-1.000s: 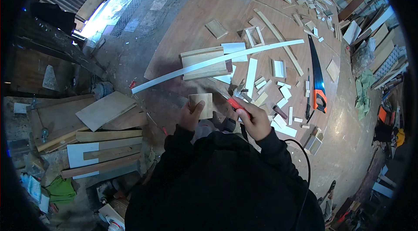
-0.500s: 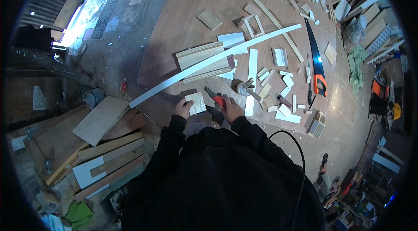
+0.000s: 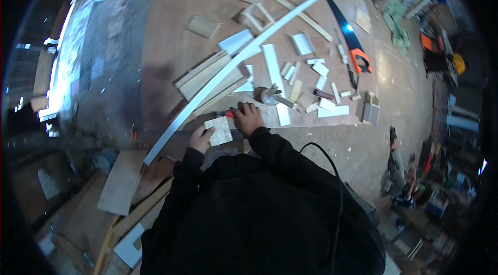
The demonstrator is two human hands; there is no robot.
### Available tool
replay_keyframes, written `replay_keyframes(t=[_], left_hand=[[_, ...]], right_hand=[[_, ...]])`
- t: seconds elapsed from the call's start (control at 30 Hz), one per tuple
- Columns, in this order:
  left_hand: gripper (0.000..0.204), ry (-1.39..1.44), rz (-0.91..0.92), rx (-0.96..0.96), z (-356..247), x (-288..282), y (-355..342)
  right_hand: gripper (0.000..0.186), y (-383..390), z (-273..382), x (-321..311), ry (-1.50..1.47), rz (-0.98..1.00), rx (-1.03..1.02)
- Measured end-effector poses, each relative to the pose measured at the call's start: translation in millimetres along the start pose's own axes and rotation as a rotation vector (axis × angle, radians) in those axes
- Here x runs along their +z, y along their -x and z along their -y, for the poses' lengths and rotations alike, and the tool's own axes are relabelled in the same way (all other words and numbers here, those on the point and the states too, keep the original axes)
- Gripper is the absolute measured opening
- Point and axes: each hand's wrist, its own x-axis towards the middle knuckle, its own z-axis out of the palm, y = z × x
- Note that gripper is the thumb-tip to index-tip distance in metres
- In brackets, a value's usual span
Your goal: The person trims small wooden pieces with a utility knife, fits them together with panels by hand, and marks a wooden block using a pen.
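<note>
Red-handled tool (image 3: 229, 114) mostly hidden under right hand (image 3: 248, 118), kind unclear

1 fisheye head view looked steeply down from above the person's shoulders, facing forward over the wooden floor (image 3: 171, 41); the hands sat near, at centre, and straight edges bent toward the rim.

Left hand (image 3: 201, 139) holds small wood block (image 3: 220, 131) beside right hand (image 3: 248, 118).
</note>
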Motion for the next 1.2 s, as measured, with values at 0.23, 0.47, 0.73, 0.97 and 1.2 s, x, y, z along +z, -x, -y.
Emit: replay_keyframes(t=[0.23, 0.47, 0.73, 0.97, 1.2], left_hand=[[0.031, -0.027, 0.155, -0.082, -36.5, 17.6, -3.6], [0.032, -0.218, 0.261, 0.013, -69.6, 54.7, 0.2], [0.035, -0.395, 0.375, 0.350, -123.9, 212.1, 41.5], [0.032, -0.596, 0.533, 0.191, -90.4, 399.7, 41.9], [0.027, -0.602, 0.785, 0.484, -46.3, 503.3, 44.5]], right_hand=[[0.041, 0.7, 4.0, -6.1, 0.120, -0.083, 0.010], [0.034, 31.2, -4.4, -66.0, -0.248, -0.021, 0.052], [0.024, 127.3, -63.6, -221.3, -1.030, -0.214, 0.421], [0.038, 199.0, -158.4, -342.0, -1.362, -0.440, 0.499], [0.034, 276.4, -215.9, -395.1, -0.854, -0.421, 0.523]])
